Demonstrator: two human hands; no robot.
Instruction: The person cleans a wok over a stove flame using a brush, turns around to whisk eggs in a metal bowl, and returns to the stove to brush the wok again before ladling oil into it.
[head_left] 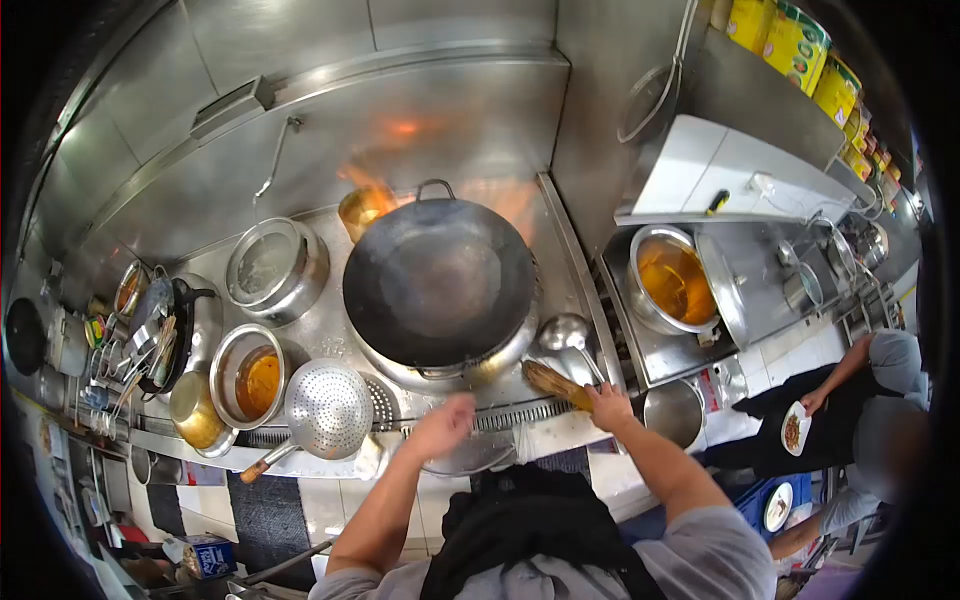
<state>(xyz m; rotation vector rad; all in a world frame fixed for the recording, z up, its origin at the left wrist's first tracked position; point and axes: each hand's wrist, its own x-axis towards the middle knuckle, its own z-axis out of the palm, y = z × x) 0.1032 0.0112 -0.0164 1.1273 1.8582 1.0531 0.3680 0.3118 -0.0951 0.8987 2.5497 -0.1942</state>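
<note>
A large dark wok (440, 280) sits on the stove, its inside bare, with flames behind its rim. My right hand (610, 408) is closed around the end of a bamboo wok brush (553, 382), right of the wok. A metal ladle (565, 332) lies by the brush; its handle reaches my right fingers, and I cannot tell whether they grip it too. Slightly blurred, my left hand (445, 428) is curled up in front of the wok's near handle, apart from it, with no object showing in it. A perforated strainer (328, 408) with a wooden handle lies to its left.
Left of the wok stand a lidded pot (277, 270) and a pot of orange liquid (250, 378). Another pot of orange liquid (672, 278) is on the right-hand counter. At the right, a person in a dark apron (790, 425) holds a white dish (796, 428).
</note>
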